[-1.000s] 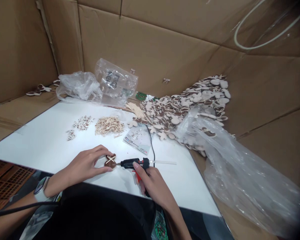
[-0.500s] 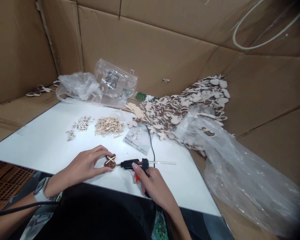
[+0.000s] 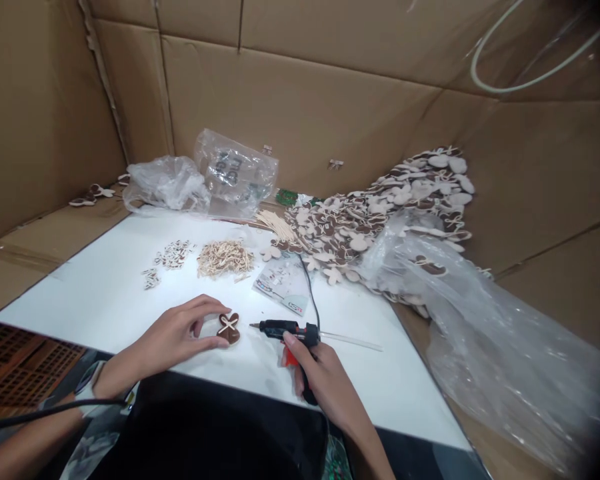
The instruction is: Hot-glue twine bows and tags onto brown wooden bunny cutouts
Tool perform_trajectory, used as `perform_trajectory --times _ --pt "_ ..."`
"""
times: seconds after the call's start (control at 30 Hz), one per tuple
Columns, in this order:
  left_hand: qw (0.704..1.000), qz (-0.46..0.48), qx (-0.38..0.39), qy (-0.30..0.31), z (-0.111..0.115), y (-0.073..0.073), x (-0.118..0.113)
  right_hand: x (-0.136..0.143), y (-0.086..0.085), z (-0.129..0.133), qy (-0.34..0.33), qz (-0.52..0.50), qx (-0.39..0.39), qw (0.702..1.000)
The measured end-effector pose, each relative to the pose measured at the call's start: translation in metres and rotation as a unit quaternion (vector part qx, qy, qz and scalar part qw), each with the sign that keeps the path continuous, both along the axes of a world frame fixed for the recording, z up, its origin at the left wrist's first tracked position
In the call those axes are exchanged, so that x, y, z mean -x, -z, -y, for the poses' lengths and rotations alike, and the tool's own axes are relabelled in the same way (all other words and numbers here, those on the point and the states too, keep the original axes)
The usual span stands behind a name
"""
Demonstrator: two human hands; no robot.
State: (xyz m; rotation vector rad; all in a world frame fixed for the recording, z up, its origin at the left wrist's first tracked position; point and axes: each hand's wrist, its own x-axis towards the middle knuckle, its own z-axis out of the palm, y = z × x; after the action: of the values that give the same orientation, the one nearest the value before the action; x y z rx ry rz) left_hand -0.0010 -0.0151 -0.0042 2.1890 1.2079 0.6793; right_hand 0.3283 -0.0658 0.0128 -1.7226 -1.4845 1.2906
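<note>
With our left hand (image 3: pixel 180 335) we pinch a brown piece (image 3: pixel 234 335) between thumb and fingertips, the thumb at its near edge and the fingers at its far edge. The piece lies low over the front part of the white counter (image 3: pixel 105 300), and we see a pale crossed bow on its face. Our right hand (image 3: pixel 325 373) is wrapped around the grip of a black glue gun (image 3: pixel 280 328) with a red trigger, thumb along its top. Its nozzle points at the piece but stands just apart from it, and a clear glue stick (image 3: pixel 355 341) juts from the back. Beyond our hands lie a cluster of small brown-and-white bits (image 3: pixel 175 254), a pile of cream cord pieces (image 3: pixel 225 259) and a printed packet (image 3: pixel 285 283), with the gun's cord running along the packet's right side. Behind the packet we have a bundle of cream strips (image 3: pixel 279 227), next to a big heap of brown and white shapes (image 3: pixel 355 217). A clear plastic sheet (image 3: pixel 470 327) partly covers the heap's right side, and crumpled clear bags (image 3: pixel 167 185) rest at the back left.
</note>
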Motion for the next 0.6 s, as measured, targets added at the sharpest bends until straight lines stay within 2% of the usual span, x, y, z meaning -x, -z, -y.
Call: perform_trajectory --times 0.07,0.17,0.27,0.37,0.47,0.6 --pt "0.999 0.019 -0.014 -0.03 -0.003 -0.004 0.014 -0.001 0.001 0.001 0.009 -0.003 0.003 1.0" --pt "0.992 0.003 -0.07 -0.103 -0.01 -0.013 0.048 -0.002 0.001 0.001 0.017 -0.002 0.001 1.0" --pt "0.972 -0.087 -0.123 -0.183 -0.017 -0.023 0.089 -0.001 0.0 0.0 0.027 -0.001 -0.003 1.0" --pt "0.942 -0.182 -0.121 -0.254 -0.022 -0.029 0.119 0.0 0.0 -0.001 0.04 -0.001 -0.007 0.999" --pt "0.925 -0.238 -0.1 -0.278 -0.025 -0.028 0.132 0.0 0.001 0.0 0.041 0.004 -0.014 0.999" --pt "0.923 -0.26 -0.092 -0.267 -0.029 -0.026 0.132 0.0 0.003 0.001 0.038 0.005 -0.016 0.999"
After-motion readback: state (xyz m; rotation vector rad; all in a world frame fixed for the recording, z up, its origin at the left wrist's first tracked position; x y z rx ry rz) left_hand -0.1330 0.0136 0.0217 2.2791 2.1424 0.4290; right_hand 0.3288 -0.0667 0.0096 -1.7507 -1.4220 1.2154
